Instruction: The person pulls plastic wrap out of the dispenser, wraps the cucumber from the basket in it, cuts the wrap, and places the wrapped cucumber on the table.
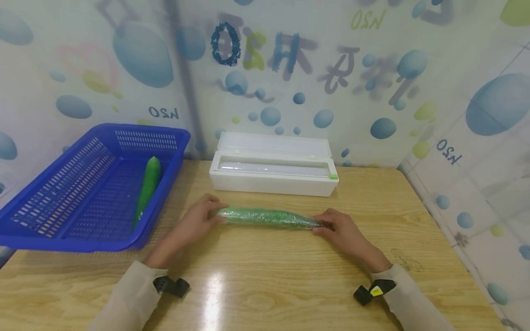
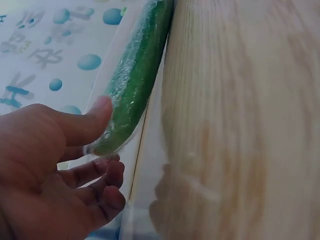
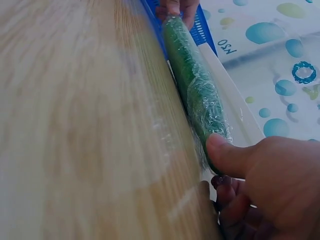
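Observation:
A long green cucumber (image 1: 265,218) wrapped in clear, shiny plastic film lies crosswise between both hands, close over the table. At its left end my left hand (image 1: 201,218) pinches it, thumb on one side and curled fingers on the other. My right hand (image 1: 342,231) grips the tapered right end, where the film (image 3: 207,112) looks bunched and wrinkled. In the left wrist view the thumb presses the wrapped cucumber (image 2: 132,85) near its rounded tip. The right wrist view has the right thumb on the near end and the left hand at the far end.
Behind the cucumber stands a white cling film box (image 1: 273,179) with its lid raised, a film roll inside and a green slider at its right. A blue plastic basket (image 1: 95,246) at the left holds another cucumber (image 1: 148,188). The wooden table (image 1: 265,285) meets a patterned wall.

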Tool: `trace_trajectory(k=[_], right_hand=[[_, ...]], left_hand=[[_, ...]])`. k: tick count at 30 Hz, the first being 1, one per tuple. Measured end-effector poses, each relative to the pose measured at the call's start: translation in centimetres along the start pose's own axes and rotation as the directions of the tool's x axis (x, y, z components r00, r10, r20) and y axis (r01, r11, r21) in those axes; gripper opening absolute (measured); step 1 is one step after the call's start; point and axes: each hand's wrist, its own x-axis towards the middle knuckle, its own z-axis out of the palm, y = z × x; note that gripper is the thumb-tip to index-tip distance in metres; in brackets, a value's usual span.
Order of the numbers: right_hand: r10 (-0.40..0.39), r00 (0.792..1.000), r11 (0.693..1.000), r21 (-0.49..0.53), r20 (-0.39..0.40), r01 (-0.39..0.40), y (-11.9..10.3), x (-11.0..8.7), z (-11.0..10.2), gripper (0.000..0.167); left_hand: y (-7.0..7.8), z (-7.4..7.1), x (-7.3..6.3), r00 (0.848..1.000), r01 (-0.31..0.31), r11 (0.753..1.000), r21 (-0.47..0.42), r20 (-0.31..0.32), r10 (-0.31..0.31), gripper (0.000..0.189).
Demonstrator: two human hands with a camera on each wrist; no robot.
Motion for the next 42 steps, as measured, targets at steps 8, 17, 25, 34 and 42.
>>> trace_trajectory(k=[8, 17, 25, 34, 42], right_hand=[[-0.078, 0.996, 0.996, -0.034, 0.031, 0.079, 0.2, 0.1, -0.2, 0.029], [-0.128, 0.99, 0.984, -0.117, 0.055, 0.133, 0.1, 0.2, -0.4, 0.03], [-0.052, 0.993, 0.99, -0.122, 0.107, 0.065, -0.7, -0.1, -0.2, 0.047], [-0.003, 0.997, 1.0, -0.029, 0.071, 0.005, -0.6, -0.1, 0.0, 0.036], [0.118, 0.99, 0.949, 0.286, 0.074, -0.135, -1.5, -0.1, 0.5, 0.033]], left_hand=[[-0.4, 0.3, 0.0, 1.0, -0.015, 0.998, -0.069, 0.007, 0.016, 0.046], [-0.1, 0.0, 0.0, 1.0, 0.024, 0.998, -0.054, 0.008, -0.024, 0.031], [-0.3, 0.0, -0.5, 0.986, 0.058, 0.997, -0.046, 0.161, -0.05, 0.027], [0.3, -0.3, -0.5, 0.966, 0.179, 0.983, -0.039, 0.197, -0.168, 0.052], [0.3, -0.1, -0.2, 0.957, 0.281, 0.955, -0.097, 0.105, -0.27, 0.047]])
